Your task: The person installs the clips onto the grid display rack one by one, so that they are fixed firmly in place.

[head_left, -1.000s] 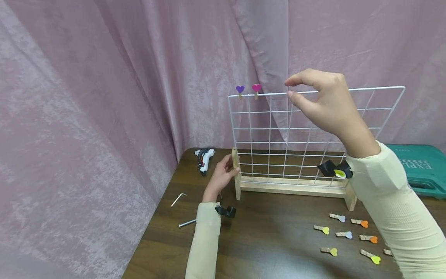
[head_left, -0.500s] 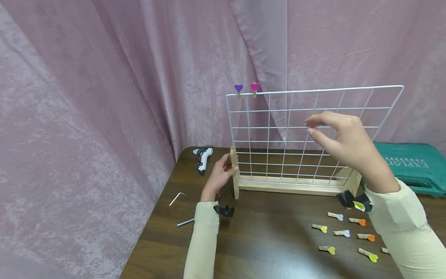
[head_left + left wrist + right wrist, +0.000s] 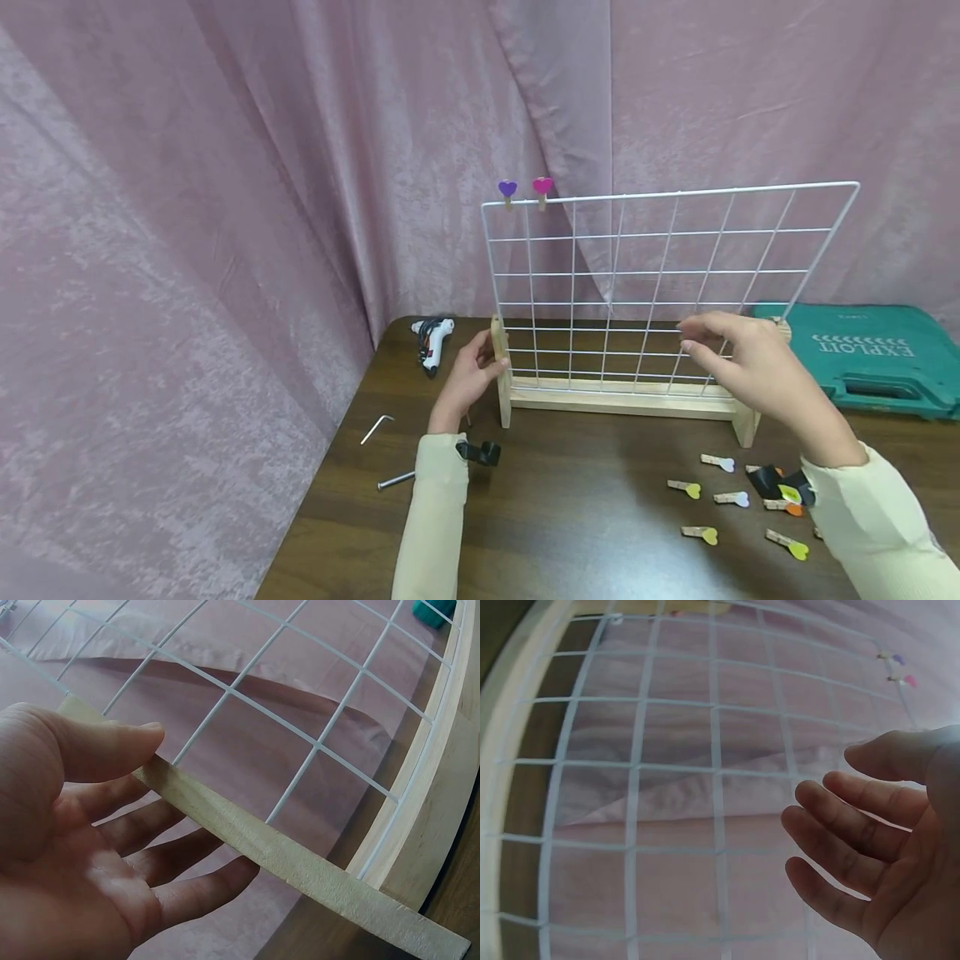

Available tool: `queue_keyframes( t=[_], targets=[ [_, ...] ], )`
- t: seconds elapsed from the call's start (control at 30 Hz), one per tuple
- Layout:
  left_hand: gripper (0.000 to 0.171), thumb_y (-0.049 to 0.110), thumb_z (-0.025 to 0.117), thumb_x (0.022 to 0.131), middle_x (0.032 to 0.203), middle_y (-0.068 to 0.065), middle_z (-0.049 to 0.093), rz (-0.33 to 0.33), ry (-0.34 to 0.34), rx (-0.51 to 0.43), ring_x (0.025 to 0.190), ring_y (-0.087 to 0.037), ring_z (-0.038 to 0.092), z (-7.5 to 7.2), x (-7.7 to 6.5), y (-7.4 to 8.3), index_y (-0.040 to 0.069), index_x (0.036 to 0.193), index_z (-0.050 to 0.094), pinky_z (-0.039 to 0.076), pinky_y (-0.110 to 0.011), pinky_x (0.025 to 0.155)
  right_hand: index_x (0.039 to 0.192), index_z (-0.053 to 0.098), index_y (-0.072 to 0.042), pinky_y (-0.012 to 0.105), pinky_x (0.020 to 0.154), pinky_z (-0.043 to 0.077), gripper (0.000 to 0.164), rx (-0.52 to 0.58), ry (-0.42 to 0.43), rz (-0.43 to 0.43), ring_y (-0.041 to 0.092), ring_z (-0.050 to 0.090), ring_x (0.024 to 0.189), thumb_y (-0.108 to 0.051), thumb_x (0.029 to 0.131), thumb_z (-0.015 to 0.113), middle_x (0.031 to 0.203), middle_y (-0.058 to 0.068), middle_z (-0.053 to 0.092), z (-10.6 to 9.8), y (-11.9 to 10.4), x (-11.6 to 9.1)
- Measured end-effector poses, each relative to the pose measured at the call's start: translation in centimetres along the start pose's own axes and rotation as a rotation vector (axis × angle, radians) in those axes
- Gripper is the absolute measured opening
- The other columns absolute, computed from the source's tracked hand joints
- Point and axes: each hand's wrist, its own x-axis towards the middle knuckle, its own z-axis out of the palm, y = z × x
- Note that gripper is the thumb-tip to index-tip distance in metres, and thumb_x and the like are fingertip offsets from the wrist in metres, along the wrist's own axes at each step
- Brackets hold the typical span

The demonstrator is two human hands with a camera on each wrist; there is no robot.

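A white wire grid panel (image 3: pixel 675 193) stands upright in a light wooden stand (image 3: pixel 622 400). At the stand's left end my left hand (image 3: pixel 467 379) grips the wooden upright (image 3: pixel 300 862), thumb on the near side and fingers behind it. Two heart clothespins, one purple (image 3: pixel 507 189) and one pink (image 3: pixel 543 187), are clipped to the grid's top wire at the left. My right hand (image 3: pixel 757 367) hovers before the grid's lower right part, holding nothing, fingers loosely bent and apart from the thumb. Below it lie several heart clothespins, including white (image 3: pixel 731 499), yellow (image 3: pixel 701 534) and orange (image 3: pixel 783 506) ones.
A green tool case (image 3: pixel 862 354) lies at the back right of the brown table (image 3: pixel 570 517). On the left are a white glue gun (image 3: pixel 433 342), a hex key (image 3: pixel 377 429) and a bolt (image 3: pixel 396 481). Pink curtains (image 3: pixel 420 167) hang behind.
My right hand has dropped from the grid's top wire to its lower right part, moving slightly rightward. The left hand keeps its grip on the upright.
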Motion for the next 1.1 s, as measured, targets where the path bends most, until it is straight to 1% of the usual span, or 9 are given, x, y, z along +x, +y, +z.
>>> queue_keyframes(
  t=[0.13,0.23,0.43,0.53,0.7,0.77,0.97,1.03,1.1],
  targets=[
    [0.046,-0.009,0.057,0.084,0.124,-0.024,0.053,0.007,0.001,-0.009,0.116,-0.034,0.048,0.0,0.0,-0.1,-0.007,0.128,0.045,0.037,-0.044,0.099,0.105,0.065,-0.006,0.036,0.065,0.053,0.02,0.013,-0.057,0.007,0.018,0.064,0.08,-0.013,0.087,0.063,0.096,0.005,0.068,1.0,1.3,-1.4],
    [0.045,-0.009,0.057,0.084,0.123,-0.025,0.053,0.01,0.001,-0.012,0.116,-0.035,0.048,0.0,0.0,-0.1,-0.007,0.128,0.045,0.037,-0.045,0.099,0.103,0.066,-0.007,0.037,0.064,0.052,0.018,0.008,-0.12,0.039,0.016,0.063,0.078,-0.015,0.087,0.064,0.091,0.001,0.068,1.8,2.2,-2.5],
    [0.046,-0.008,0.057,0.085,0.124,-0.025,0.052,0.004,-0.01,-0.009,0.116,-0.034,0.048,0.0,0.0,-0.1,-0.009,0.128,0.043,0.037,-0.043,0.1,0.097,0.067,-0.006,0.026,0.055,0.046,0.015,-0.021,-0.296,0.09,0.007,0.056,0.069,-0.012,0.084,0.065,0.078,-0.008,0.062,3.4,4.1,-4.5],
    [0.046,-0.008,0.057,0.085,0.125,-0.025,0.051,0.002,-0.014,-0.005,0.117,-0.034,0.047,0.0,0.0,0.0,-0.008,0.129,0.043,0.036,-0.043,0.1,0.095,0.067,-0.006,0.025,0.053,0.044,0.014,-0.026,-0.395,0.116,0.004,0.053,0.064,-0.011,0.082,0.066,0.075,-0.009,0.06,4.1,5.1,-5.5],
    [0.046,-0.006,0.057,0.086,0.127,-0.024,0.051,-0.004,-0.013,0.004,0.119,-0.034,0.046,-0.1,0.0,0.0,-0.006,0.129,0.043,0.036,-0.044,0.101,0.097,0.067,-0.003,0.032,0.055,0.047,0.021,-0.012,-0.561,0.195,0.009,0.057,0.064,-0.012,0.079,0.069,0.08,-0.002,0.066,4.6,6.1,-6.7],
    [0.046,-0.006,0.057,0.086,0.128,-0.023,0.05,-0.008,-0.012,0.003,0.119,-0.034,0.045,-0.1,-0.1,0.0,-0.006,0.13,0.043,0.035,-0.044,0.101,0.099,0.066,0.0,0.038,0.058,0.05,0.025,-0.012,-0.605,0.237,0.014,0.061,0.069,-0.011,0.077,0.07,0.084,0.004,0.068,4.8,6.3,-7.1],
    [0.047,-0.006,0.057,0.086,0.128,-0.023,0.05,-0.001,-0.007,0.004,0.12,-0.036,0.045,-0.1,-0.1,0.1,-0.008,0.13,0.042,0.034,-0.047,0.101,0.097,0.068,-0.003,0.054,0.059,0.046,0.029,-0.129,-0.654,0.338,0.028,0.063,0.076,-0.014,0.071,0.074,0.088,0.01,0.067,5.4,6.8,-8.0],
    [0.046,-0.005,0.057,0.086,0.128,-0.022,0.051,-0.007,-0.004,0.01,0.12,-0.034,0.045,0.0,-0.1,0.1,-0.006,0.13,0.043,0.034,-0.046,0.102,0.093,0.069,-0.006,0.054,0.057,0.045,0.025,-0.158,-0.65,0.354,0.027,0.062,0.074,-0.016,0.071,0.075,0.086,0.009,0.067,5.7,6.9,-8.2],
    [0.046,-0.004,0.057,0.086,0.128,-0.02,0.051,-0.013,-0.002,0.015,0.12,-0.032,0.046,0.0,0.0,0.0,-0.005,0.13,0.044,0.035,-0.045,0.101,0.082,0.067,-0.009,0.049,0.052,0.043,0.015,-0.18,-0.638,0.364,0.024,0.058,0.068,-0.016,0.07,0.075,0.077,0.005,0.064,5.8,7.0,-8.5]
  ],
)
